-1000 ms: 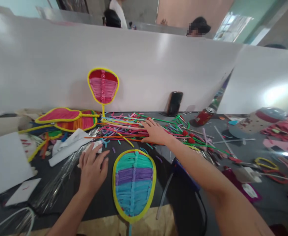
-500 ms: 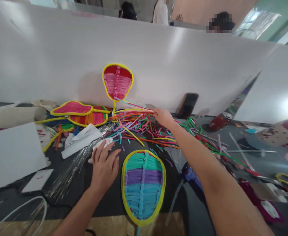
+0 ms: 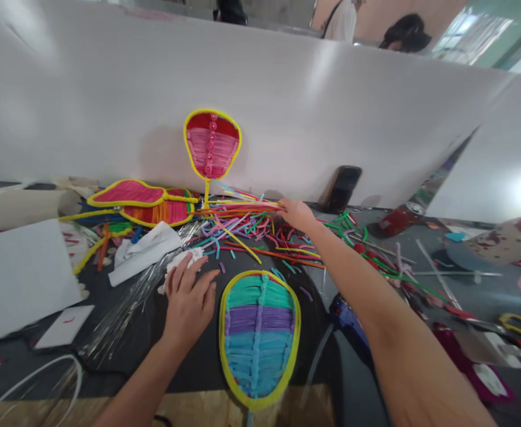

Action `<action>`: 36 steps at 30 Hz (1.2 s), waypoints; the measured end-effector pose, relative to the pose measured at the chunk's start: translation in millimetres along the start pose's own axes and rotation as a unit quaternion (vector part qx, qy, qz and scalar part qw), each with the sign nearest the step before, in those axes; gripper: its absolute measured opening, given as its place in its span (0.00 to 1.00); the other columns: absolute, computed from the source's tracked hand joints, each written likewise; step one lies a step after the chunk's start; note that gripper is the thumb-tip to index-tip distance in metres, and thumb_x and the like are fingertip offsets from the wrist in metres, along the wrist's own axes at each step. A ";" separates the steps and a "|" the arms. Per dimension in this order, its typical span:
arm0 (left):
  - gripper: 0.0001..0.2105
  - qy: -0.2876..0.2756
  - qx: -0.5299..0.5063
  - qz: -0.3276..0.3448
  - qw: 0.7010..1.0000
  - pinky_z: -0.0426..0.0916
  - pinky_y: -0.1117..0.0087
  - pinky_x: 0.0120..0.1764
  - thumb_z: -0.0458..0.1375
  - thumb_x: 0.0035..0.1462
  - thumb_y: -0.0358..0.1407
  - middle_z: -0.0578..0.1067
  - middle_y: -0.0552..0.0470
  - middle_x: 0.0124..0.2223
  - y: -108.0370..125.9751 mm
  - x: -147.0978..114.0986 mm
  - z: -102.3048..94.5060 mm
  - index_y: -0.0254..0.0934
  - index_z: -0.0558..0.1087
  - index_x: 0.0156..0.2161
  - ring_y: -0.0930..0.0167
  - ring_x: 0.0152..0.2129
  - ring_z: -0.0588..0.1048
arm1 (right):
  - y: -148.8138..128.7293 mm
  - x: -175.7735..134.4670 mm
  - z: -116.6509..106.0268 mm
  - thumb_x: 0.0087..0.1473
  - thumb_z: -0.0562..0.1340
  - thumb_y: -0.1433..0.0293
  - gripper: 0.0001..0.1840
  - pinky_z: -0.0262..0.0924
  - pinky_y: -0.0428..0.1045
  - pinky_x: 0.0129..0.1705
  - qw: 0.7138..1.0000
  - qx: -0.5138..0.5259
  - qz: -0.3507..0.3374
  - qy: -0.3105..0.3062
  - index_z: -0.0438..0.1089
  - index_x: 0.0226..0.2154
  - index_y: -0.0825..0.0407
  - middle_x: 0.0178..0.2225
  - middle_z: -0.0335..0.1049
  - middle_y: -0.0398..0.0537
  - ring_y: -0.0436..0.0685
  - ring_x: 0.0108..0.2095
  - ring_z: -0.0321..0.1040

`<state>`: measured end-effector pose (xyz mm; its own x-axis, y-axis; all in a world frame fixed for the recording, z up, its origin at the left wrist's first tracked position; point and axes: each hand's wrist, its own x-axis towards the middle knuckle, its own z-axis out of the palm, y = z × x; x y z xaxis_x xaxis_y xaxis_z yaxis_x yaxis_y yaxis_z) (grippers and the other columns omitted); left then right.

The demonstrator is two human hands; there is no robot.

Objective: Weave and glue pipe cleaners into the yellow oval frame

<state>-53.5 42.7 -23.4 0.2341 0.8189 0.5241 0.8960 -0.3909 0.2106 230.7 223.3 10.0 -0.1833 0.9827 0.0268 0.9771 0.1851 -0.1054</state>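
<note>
My right hand [image 3: 296, 214] reaches to the back of the table, its fingers closed around a bundle of long pipe cleaners [image 3: 242, 206] in red, orange, pink and yellow. My left hand [image 3: 190, 296] rests with fingers spread by a crumpled white tissue [image 3: 181, 265]. Between my arms lies a leaf-shaped pipe-cleaner piece [image 3: 260, 344] in teal, purple and blue with a yellow rim and a beaded midline. A similar pink and red piece [image 3: 212, 145] with a yellow rim stands upright against the white partition. Short cut pipe-cleaner bits [image 3: 251, 225] lie strewn under the bundle.
More yellow-edged pieces [image 3: 129, 196] lie at the back left, near white paper [image 3: 24, 279]. A phone [image 3: 343, 187] leans on the partition [image 3: 109, 89]. To the right are a red can [image 3: 400, 218], a blue glue gun [image 3: 349, 320] and scissors [image 3: 487, 325]. People are beyond the partition.
My right hand still grips the bundle, whose far ends have dropped lower, away from the upright pink piece. My left hand has hardly moved. The view has shifted slightly.
</note>
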 end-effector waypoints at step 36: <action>0.11 0.002 -0.011 0.014 1.000 0.54 0.52 0.56 0.53 0.55 0.30 0.69 0.45 0.54 -0.6 -0.6 0.6 0.41 0.75 0.41 0.58 0.59 0.58 | 32.9 -50.2 -37.5 0.50 0.55 0.60 0.16 0.54 0.43 0.25 0.957 0.282 -0.038 0.056 0.70 0.30 0.56 0.23 0.67 0.43 0.48 0.22 0.59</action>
<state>-53.9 42.7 -24.4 0.2573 0.8059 0.5332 0.8808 -0.4225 0.2137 276.0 179.7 42.5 -0.2075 0.9653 0.1587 0.7422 0.2611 -0.6172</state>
